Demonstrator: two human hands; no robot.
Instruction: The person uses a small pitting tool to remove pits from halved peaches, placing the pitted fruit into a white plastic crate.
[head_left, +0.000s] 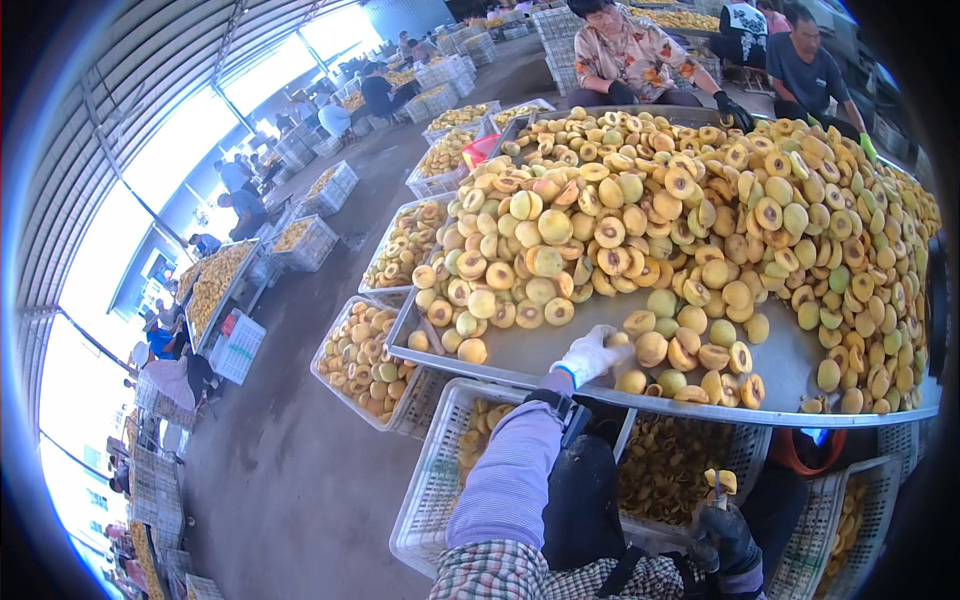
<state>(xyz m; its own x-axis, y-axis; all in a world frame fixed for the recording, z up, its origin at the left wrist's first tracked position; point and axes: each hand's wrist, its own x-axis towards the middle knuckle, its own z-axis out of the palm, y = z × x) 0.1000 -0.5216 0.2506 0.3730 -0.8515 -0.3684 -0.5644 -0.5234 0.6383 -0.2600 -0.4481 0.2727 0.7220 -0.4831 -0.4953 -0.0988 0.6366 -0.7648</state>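
Observation:
My left hand (591, 355), in a white knit glove, reaches over the near edge of a metal tray (525, 349). Its blurred fingertips are beside a small group of halved yellow stone fruit (651, 349), apricots or peaches; whether they grip a piece is unclear. Low on the right, my right hand (724, 536), in a dark glove, is closed around a slim tool (720, 501), mostly hidden by the fingers. A yellow piece of fruit (721, 480) is at the tool's upper end. Under that hand is a crate (752, 457) of brownish scraps.
A large heap of fruit halves (675, 202) covers the tray's far side. White plastic crates (420, 502) of fruit stand below and left. Across the tray, a person in dark gloves (735, 112) and another with a green glove (868, 146) sit close. Concrete floor (300, 450) extends left.

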